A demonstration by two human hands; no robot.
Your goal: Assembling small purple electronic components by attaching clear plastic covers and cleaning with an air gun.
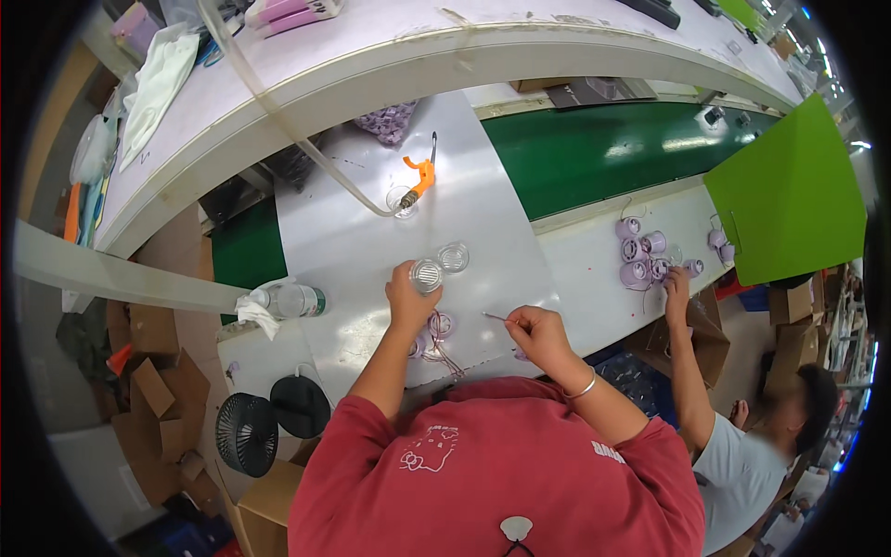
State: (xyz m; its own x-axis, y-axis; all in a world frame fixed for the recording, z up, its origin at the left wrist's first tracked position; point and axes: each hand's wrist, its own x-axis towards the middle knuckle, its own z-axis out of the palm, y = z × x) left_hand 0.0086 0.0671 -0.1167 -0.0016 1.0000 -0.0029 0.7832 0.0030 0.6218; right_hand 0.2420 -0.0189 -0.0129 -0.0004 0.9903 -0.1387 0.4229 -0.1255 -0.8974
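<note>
My left hand (405, 299) is closed around a clear round plastic cup-like part (426, 276) with a ribbed face, just above the metal sheet on the bench. A similar clear part (454, 257) lies beside it, to the right. In my right hand (540, 336), a thin short stick (494, 317), pale with a dark tip, is pinched between fingertips and points left; its exact kind is too small to tell. Between my forearms sit light purple round housings (442, 325) with thin reddish wires, partly hidden by my left arm.
An orange air blow gun (420, 181) on a hose rests over another clear part. A plastic bottle (295, 300) and a black fan (247, 434) are at left. On the right, a co-worker's hand (677, 288) touches purple housings (635, 251). A shelf (371, 70) crosses the far side.
</note>
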